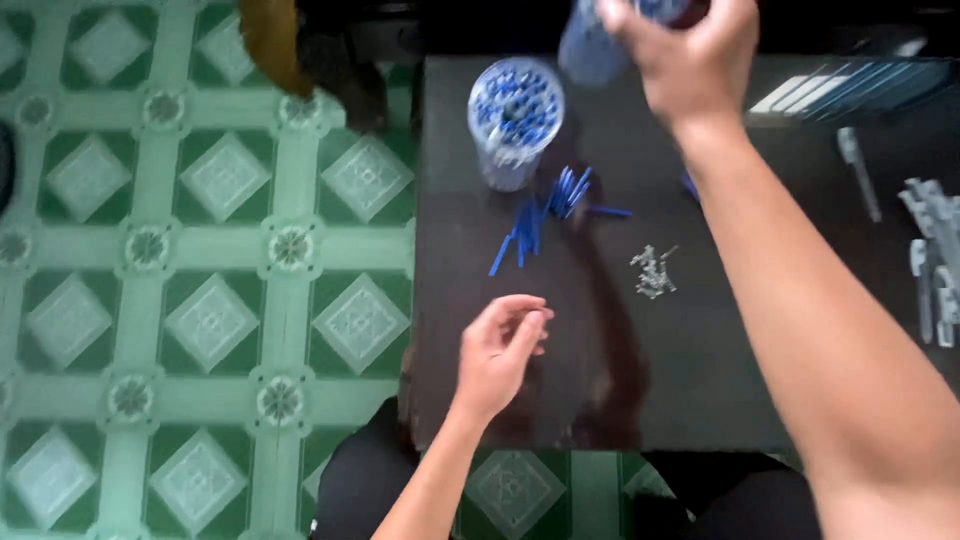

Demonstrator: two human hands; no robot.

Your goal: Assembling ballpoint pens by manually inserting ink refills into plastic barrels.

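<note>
Blue-capped clear jar (pixel 598 45), at twelve o'clock on the dark table (pixel 700 380), gripped by the right hand (pixel 690 50); left hand (pixel 500 345), fingers loosely curled, apparently empty. Second jar (pixel 514 120) and loose blue sticks (pixel 545 215) at eleven. Step judged: repositioning the jar; steady carriage needed.

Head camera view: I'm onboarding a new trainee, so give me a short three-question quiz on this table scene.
1. True or false: the clear plastic jar of blue pieces stands upright on the dark table.
2. Which hand holds a container raised at the table's far edge?
3. What lies between the loose blue sticks and the right forearm?

Key: 1. True. 2. The right hand. 3. A small pile of grey metal parts.
</note>
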